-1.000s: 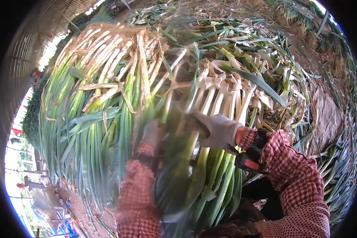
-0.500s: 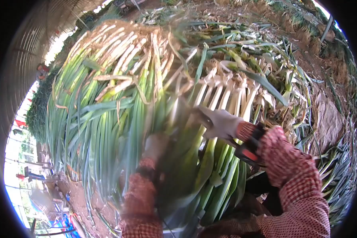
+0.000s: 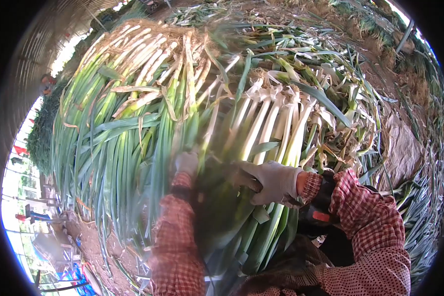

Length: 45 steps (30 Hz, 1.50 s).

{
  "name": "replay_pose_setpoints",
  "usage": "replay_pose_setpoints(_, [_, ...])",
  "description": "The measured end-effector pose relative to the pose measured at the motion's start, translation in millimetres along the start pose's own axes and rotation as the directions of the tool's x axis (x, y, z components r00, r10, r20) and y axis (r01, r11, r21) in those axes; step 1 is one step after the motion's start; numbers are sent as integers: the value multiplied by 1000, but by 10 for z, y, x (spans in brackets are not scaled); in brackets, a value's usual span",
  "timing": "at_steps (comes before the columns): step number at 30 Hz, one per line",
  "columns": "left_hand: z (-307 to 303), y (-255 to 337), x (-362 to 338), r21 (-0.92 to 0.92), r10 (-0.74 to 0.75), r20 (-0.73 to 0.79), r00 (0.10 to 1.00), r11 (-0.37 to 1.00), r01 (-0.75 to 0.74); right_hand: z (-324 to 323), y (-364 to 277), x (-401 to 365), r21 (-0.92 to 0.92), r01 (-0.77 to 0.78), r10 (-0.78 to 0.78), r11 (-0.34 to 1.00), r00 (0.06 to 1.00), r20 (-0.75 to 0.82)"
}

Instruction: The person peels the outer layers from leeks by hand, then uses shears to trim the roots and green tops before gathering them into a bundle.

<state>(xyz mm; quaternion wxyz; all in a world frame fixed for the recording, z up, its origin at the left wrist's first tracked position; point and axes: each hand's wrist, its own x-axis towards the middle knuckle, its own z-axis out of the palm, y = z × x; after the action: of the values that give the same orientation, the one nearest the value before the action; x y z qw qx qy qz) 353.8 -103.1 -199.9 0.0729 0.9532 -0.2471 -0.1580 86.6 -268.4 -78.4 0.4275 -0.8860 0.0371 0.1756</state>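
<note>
My left hand (image 3: 186,165), in a pale glove, is at the stalks on the right edge of the unpeeled leek pile (image 3: 128,153); its fingers are blurred and partly hidden. My right hand (image 3: 271,181), gloved in light grey, lies over the green part of the peeled leeks (image 3: 261,128). Its thumb and fingers curve round something dark and blurred that I cannot make out. White stalks of the peeled leeks point away from me, above this hand. A dark smear covers the space between both hands.
Stripped leaves (image 3: 330,79) lie heaped behind and right of the peeled leeks. A brownish sheet (image 3: 402,148) is at the right, with more green leaves (image 3: 424,212) below it. A person (image 3: 48,84) is far off at the upper left.
My right hand has moved down, nearer to me, uncovering more of the white stalks. My left hand has shifted slightly up. The view has shifted a little.
</note>
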Motion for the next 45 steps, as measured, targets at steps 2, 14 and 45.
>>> replay_pose_setpoints(2, [-13,5,-31,-121,-45,-1,999,992,45,-42,3,118,-19,-40,40,999,998,-41])
replay_pose_setpoints(14, [83,33,-163,-323,22,-72,997,945,-45,-612,167,983,-1,-354,328,935,870,-368])
replay_pose_setpoints(45, [-546,999,216,12,60,62,996,998,-61,-421,307,294,104,-55,79,993,968,-239])
